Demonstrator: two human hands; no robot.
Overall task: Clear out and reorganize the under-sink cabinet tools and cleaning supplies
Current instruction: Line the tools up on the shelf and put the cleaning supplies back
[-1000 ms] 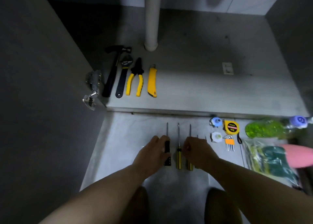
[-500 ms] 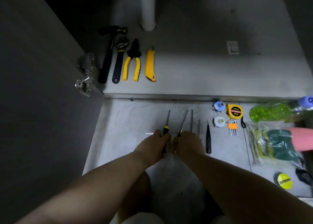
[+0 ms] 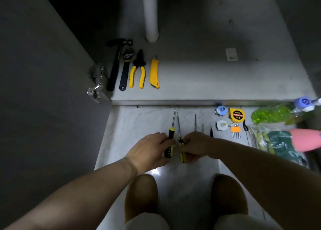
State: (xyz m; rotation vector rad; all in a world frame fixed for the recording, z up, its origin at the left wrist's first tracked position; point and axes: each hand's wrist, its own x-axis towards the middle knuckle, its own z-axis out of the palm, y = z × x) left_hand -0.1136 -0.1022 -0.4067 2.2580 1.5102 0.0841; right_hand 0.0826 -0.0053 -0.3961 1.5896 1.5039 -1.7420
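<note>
On the floor [image 3: 139, 122] by the cabinet [image 3: 208, 83] front edge, the left hand [image 3: 149, 150] seems to curl round the black-and-yellow left screwdriver [image 3: 172, 134]. The right hand [image 3: 196, 146] pinches the right screwdriver [image 3: 181, 150]. That one, slanted before, now lies nearly parallel.

My left hand [image 3: 149, 150] grips one screwdriver [image 3: 170, 139], my right hand [image 3: 198, 146] grips another screwdriver [image 3: 180, 146] just beside it on the floor [image 3: 139, 122].

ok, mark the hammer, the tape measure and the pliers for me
hammer [image 3: 113, 75]: head view, black handle.
tape measure [image 3: 236, 115]: head view, yellow case.
pliers [image 3: 139, 61]: head view, black pivot end.
</note>
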